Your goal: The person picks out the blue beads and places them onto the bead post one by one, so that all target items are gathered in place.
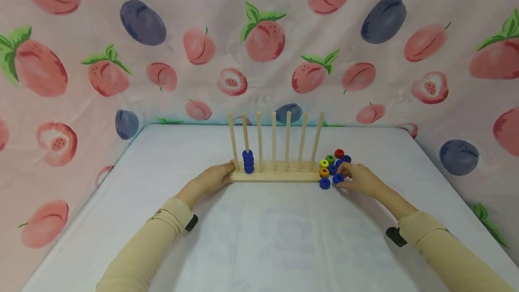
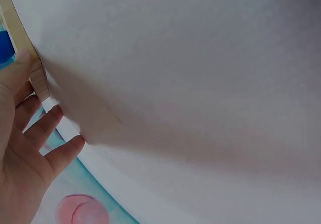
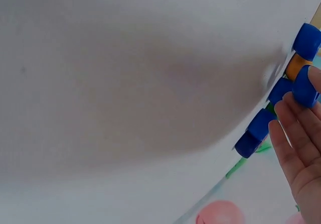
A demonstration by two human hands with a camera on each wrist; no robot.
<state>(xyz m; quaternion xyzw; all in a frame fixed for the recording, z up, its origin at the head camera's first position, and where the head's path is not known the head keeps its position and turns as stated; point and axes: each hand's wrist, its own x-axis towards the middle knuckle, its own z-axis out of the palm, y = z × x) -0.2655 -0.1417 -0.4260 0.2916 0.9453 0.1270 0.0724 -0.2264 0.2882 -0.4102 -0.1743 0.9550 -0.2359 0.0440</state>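
Note:
A wooden peg rack (image 1: 275,176) with several upright pegs stands on the white table. Several blue beads (image 1: 248,162) are stacked on its second peg from the left. My left hand (image 1: 215,178) holds the left end of the base, thumb at the front edge; in the left wrist view its other fingers (image 2: 62,156) spread beyond the end. At the rack's right end, my right hand (image 1: 361,179) pinches a blue bead (image 3: 305,87) between thumb and fingers. Beside it lie loose beads: blue (image 1: 325,183), orange (image 1: 324,172), yellow (image 1: 324,163), green (image 1: 330,159) and red (image 1: 339,153).
A white cloth (image 1: 259,238) covers the table in front of the rack. Behind and at the sides hangs a fruit-print curtain (image 1: 243,93). Dark wrist devices show below the left sleeve (image 1: 150,242) and the right sleeve (image 1: 446,247).

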